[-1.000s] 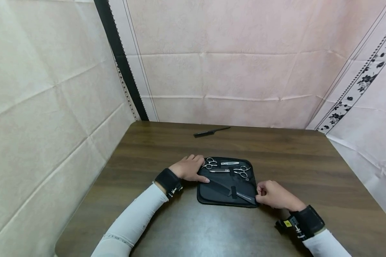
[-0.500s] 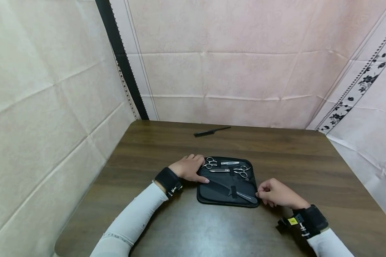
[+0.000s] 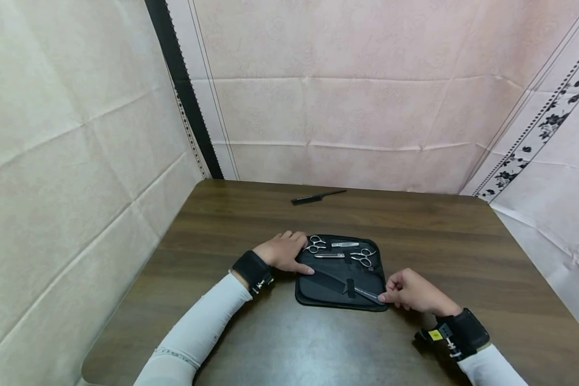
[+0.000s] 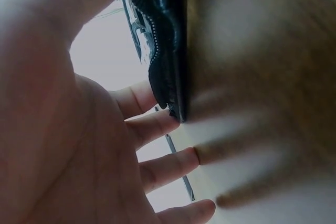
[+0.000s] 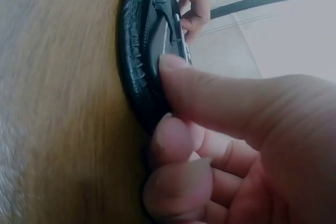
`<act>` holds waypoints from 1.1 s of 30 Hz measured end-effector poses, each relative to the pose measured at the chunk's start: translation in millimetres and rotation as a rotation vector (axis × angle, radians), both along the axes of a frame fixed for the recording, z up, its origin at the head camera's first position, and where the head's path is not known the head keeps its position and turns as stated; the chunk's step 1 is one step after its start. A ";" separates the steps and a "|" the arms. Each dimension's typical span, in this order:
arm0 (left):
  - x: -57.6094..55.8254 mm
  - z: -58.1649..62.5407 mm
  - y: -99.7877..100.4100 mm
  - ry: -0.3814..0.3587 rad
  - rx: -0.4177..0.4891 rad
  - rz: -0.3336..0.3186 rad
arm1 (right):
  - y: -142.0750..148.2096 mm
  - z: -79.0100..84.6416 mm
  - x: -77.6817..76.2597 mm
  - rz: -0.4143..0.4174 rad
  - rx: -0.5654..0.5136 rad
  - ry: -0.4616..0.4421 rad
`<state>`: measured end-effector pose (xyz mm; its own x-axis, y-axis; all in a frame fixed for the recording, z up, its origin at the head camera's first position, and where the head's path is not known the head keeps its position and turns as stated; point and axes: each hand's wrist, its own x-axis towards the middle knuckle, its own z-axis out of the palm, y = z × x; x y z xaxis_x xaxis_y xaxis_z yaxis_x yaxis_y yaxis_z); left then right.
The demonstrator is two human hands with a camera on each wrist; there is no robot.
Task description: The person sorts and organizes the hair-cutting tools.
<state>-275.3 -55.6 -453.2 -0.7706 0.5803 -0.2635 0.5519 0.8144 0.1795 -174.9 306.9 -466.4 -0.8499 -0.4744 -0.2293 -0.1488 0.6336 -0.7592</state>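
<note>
A black zip case (image 3: 318,295) lies unfolded flat on the table in the head view. Held in it are two pairs of silver scissors (image 3: 315,248) (image 3: 364,262) and, slanting under a strap, a black comb (image 3: 333,284) with a narrow handle. My left hand (image 3: 282,253) rests at the case's left edge, thumb on the inside and fingers fairly straight beyond the rim, as the left wrist view shows. At the lower right corner my right hand (image 3: 415,291) has its thumb on the comb's handle end, the other fingers curled beside the case edge.
A black tail comb (image 3: 309,200) lies apart near the far edge of the wooden table (image 3: 270,343). Pale cloth walls (image 3: 347,118) rise behind and at the left and right of the table.
My right hand has shifted slightly left, its thumb moving from the case's edge onto the comb's handle end. The left hand has stayed in place.
</note>
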 end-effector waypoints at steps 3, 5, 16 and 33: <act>0.7 0.2 0.2 0.003 0.004 0.011 | -1.2 2.3 0.0 0.019 0.001 0.013; 1.7 0.2 1.1 0.005 0.007 0.018 | -1.7 2.7 0.5 0.025 0.006 0.018; 6.4 1.7 6.4 0.031 0.007 0.040 | -2.5 -2.1 1.3 -0.009 0.038 -0.005; 7.0 -2.6 7.6 0.066 0.011 0.044 | -2.1 3.5 2.3 0.022 0.010 0.009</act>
